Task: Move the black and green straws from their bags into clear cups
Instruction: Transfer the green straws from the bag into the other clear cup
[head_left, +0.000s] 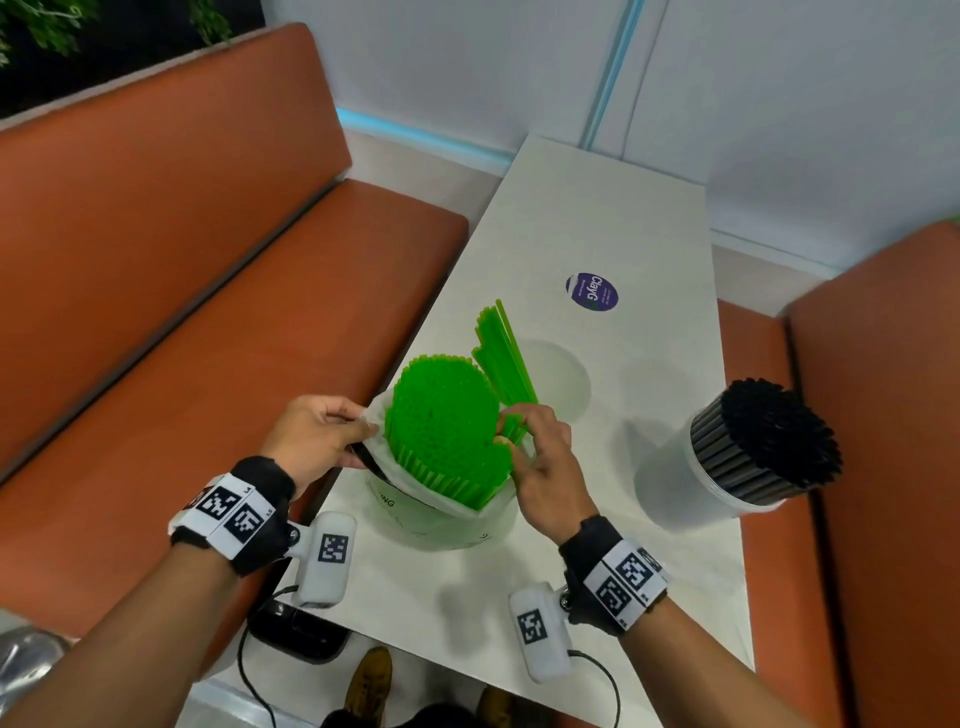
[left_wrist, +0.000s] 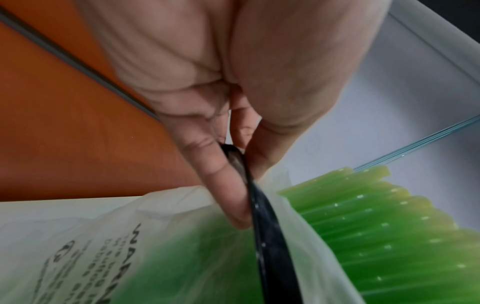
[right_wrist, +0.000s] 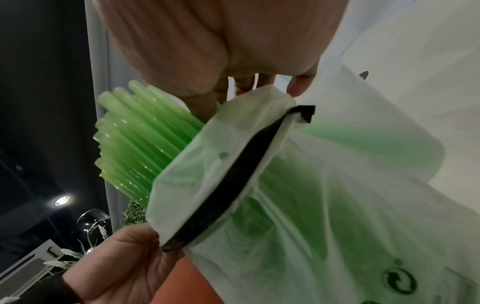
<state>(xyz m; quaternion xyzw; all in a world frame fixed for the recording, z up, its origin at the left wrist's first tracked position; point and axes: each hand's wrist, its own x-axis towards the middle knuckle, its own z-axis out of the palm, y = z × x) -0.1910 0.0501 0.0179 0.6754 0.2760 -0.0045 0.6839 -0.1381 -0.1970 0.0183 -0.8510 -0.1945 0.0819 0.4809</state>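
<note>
We've got our left hand (head_left: 317, 436) pinching the rim of the green-straw bag (head_left: 441, 525), thumb and fingers clamped on its black sealing strip (left_wrist: 262, 226), holding the mouth wide. Our right hand (head_left: 540, 457) is on the far side of that bag, fingers curled round a small bunch of green straws (head_left: 504, 353) that stands higher than the packed mass of green straws (head_left: 441, 421) left in the bag.

To do this well, we'd say keep the left pinch firm and the bag upright, draw the bunch straight up along its own length, and keep the bundle tight so no loose straw snags the folded rim or spills onto the white table (head_left: 649, 218).

Just beyond the bag sits an empty clear cup (head_left: 561, 379), faint against the table and hard to trace. To the right of the bag, well apart, the black straws (head_left: 774, 436) already stand in their clear cup (head_left: 696, 488).

Hidden from us: the bag's base, how many straws the right hand really has, and the black straws' own bag, which we can't find in any view.
</note>
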